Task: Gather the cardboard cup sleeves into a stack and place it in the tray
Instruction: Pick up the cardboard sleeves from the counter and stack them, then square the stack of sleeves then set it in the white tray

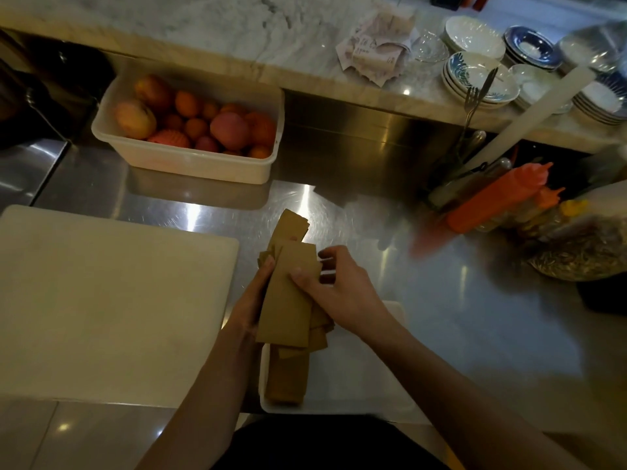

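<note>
Cardboard cup sleeves [288, 293]: flattened brown bundle, held above the steel desk [458, 300], long axis running away from the person, tilted slightly right at the far end. Edges are not squared; several sleeves splay out at both the far and near ends of the bundle.

Left hand [251, 307]: fingers closed along the left long edge of the bundle, thumb tip on the top face near the far left corner.

Right hand [342, 293]: thumb pressed flat on the top sleeve at mid-width, remaining fingers curled around the right edge near the far end. Both hands grip the same bundle, so it lies between the two sets of fingers.

Below the near end of the bundle, a second pile of sleeves [288, 378] lies in the white tray [373, 395], long axis likewise pointing away from the person, against the tray's left wall.

Left of the left fingers: white cutting board [101, 300]. Beyond the fingers: tub of fruit [190, 130].
</note>
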The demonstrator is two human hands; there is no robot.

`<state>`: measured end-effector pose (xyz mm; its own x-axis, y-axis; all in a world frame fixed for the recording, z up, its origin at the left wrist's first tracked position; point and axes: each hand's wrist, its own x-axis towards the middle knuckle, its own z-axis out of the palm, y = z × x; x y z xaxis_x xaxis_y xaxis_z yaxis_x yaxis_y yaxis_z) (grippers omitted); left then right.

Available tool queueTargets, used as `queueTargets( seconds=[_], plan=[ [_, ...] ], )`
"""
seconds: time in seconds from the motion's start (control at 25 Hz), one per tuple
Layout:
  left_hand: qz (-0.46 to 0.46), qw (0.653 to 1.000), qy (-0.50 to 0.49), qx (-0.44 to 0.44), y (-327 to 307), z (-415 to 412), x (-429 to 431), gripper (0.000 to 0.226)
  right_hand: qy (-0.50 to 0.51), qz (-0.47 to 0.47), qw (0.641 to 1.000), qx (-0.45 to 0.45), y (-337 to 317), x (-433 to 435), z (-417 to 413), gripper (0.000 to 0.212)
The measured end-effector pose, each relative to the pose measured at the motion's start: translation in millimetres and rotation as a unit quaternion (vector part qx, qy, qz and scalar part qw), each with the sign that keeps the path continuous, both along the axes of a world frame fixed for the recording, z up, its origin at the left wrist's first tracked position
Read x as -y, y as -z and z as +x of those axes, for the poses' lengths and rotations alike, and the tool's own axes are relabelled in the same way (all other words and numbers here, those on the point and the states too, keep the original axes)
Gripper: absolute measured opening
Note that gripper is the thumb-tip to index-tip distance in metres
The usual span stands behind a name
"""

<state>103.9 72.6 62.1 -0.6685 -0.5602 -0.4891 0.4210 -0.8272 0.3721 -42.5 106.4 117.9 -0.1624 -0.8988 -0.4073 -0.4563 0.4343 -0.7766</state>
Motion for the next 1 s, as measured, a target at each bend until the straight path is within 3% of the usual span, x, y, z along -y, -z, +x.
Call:
queueTargets(
  seconds=[0.28, 0.44, 0.56, 0.72, 1.0],
  plan=[
    [-0.052, 0.992, -0.039, 0.104, -11.5, -25.5, -22.2, 0.088, 0.05, 0.067, 0.972, 0.22, 4.0, -29.8, -14.4, 0.057],
    [-0.15, 0.957, -0.069, 0.241, -28.0, -52.0, -33.5, 0.076, 0.075, 0.064, 0.948, 0.302, 0.0, -37.3, -34.5, 0.045],
    [-0.198, 0.921, -0.085, 0.326, -43.0, -66.8, -39.1, 0.083, 0.082, 0.056, 0.943, 0.317, -2.8, -42.2, -49.2, 0.028],
    [-0.18, 0.908, -0.12, 0.36, -48.8, -69.1, -51.0, 0.085, 0.11, 0.053, 0.936, 0.329, 2.0, -45.1, -55.4, 0.037],
    [-0.224, 0.9, -0.007, 0.375, -25.8, -56.8, -46.3, 0.084, 0.088, 0.091, 0.945, 0.301, 13.4, -27.5, -47.3, 0.048]
  ],
)
